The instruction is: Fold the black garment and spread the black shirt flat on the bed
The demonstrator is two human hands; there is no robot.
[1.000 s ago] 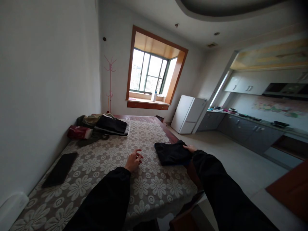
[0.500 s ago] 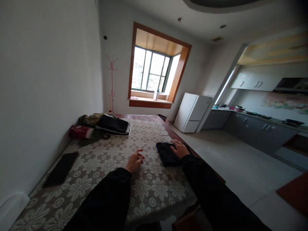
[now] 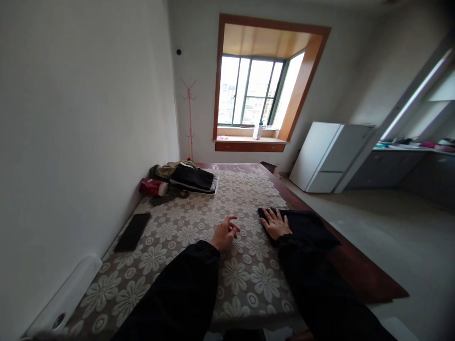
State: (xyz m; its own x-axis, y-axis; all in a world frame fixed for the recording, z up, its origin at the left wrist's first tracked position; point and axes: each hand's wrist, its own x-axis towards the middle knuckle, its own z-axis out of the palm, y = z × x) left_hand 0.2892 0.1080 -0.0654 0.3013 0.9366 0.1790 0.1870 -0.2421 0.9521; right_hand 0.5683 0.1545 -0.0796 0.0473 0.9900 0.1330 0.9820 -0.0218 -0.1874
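one right hand [image 3: 276, 223] flat on folded black garment [image 3: 307, 226]; left hand [image 3: 224, 234] hovering

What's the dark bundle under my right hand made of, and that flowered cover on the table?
Dark bundle: seemingly soft woven cloth, matte black; it lies folded with limp edges under the right hand. Flowered cover: looks like lace or crochet fabric, cream daisies on openwork, matte. The exact fibre can't be told.
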